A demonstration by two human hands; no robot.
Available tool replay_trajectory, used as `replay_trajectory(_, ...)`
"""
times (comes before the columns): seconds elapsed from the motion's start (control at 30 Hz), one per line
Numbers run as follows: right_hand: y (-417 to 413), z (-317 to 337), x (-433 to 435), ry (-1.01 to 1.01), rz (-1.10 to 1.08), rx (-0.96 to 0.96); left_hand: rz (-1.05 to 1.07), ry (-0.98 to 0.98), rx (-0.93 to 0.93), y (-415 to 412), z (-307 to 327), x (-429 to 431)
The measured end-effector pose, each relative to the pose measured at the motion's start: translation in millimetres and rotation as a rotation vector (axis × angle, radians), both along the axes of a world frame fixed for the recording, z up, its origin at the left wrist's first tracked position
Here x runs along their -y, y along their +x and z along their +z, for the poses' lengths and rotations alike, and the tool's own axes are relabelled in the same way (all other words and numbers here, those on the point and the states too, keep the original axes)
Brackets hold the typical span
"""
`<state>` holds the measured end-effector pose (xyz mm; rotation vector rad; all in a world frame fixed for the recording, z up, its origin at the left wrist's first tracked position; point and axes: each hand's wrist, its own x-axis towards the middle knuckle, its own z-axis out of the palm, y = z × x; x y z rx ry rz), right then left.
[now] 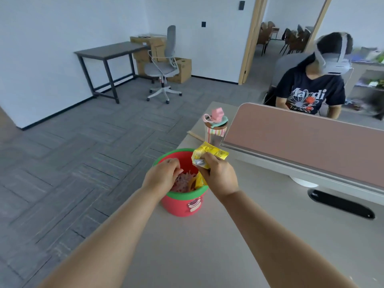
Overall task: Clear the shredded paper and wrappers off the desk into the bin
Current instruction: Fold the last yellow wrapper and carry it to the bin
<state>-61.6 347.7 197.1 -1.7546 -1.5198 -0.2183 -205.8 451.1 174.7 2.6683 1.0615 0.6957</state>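
A red bin (pixel 178 207) with a green rim and a bear sticker (pixel 194 204) stands at the left edge of the beige desk (pixel 207 235), with open grey carpet (pixel 83 152) beyond. The left hand (pixel 164 175) hangs over the bin, fingers curled down into pink shredded paper (pixel 184 182); whether they pinch any is unclear. The right hand (pixel 220 175) grips a crumpled yellow wrapper (pixel 209 152) above the bin's right rim, its long axis slanting up and right and its print unreadable. A pink divider (pixel 301 138) bounds the desk's right side. Behind it, a seated person's shirt (pixel 309 94) reads "Mardi".
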Motion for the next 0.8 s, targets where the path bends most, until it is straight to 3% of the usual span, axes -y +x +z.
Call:
replay_trajectory(0.1, -5, 2, -25, 0.026, 0.021, 0.049, -0.116, -0.011, -0.256, 2, -5, -18)
replay_trajectory(0.17, -6, -1, -39, -0.009, 0.019, 0.046, -0.105, -0.002, -0.292, -4, -9, -25)
replay_trajectory(0.33, -20, -18, -66, -0.083, 0.027, 0.089, -0.015, 0.091, 0.079, -37, -16, -32)
replay_trajectory(0.4, -29, -22, -76, -0.336, 0.022, 0.07, -0.027, 0.066, 0.168, -46, -20, -33)
replay_trajectory(0.43, -32, -24, -79, -0.6, 0.016, 0.095, -0.041, 0.058, 0.192, -49, -23, -32)
replay_trajectory(0.5, -37, -27, -83, -1.012, 0.043, 0.226, -0.071, 0.051, 0.224, -53, -27, -29)
replay_trajectory(0.53, -38, -28, -83, -1.099, 0.051, 0.272, -0.081, 0.049, 0.233, -54, -28, -28)
replay_trajectory(0.63, -40, -28, -79, -1.08, 0.036, 0.315, -0.083, 0.042, 0.237, -53, -28, -21)
replay_trajectory(0.8, -37, -26, -60, -0.819, 0.029, 0.343, -0.069, 0.069, 0.222, -46, -19, 1)
